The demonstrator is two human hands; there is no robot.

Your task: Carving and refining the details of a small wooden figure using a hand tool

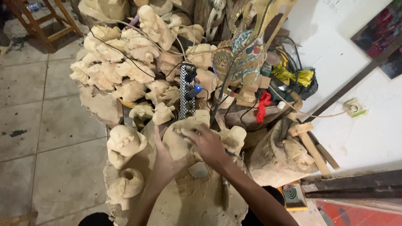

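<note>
1. The pale wood carving (pixel 178 140) sits between the two hands, on top of a rough, dust-covered stump (pixel 201 201) that serves as the bench; it is a rounded, head-like lump of raw light timber.

2. It looks stiff and solid, probably of moderate weight for its bulk; the unfinished surface appears dry and dusty, so it should grip well rather than slip; any thin raised details are likely the fragile parts, and the broad rounded flanks seem the safest place to take hold.

3. The left hand (pixel 164 161) is open wide, palm against the near left flank of the carving, fingers spread upward along it; it cups and braces rather than clamps.

4. The right hand (pixel 207 144) lies over the top right of the carving, fingers curled down onto it; whether it pinches a small tool or sandpaper under the fingers I cannot tell; it looks closed on the wood itself.

5. The hands are close together, with only the carving between them.

6. Just left of the left hand stand two more unfinished carvings (pixel 124 144); beyond both hands runs a checkered power strip (pixel 187 90) with a blue light, and past it a heap of pale carved figures (pixel 125 58); beyond the right hand stands a painted figure (pixel 240 58); to its right lies a dark wooden mask (pixel 289 152).
</note>
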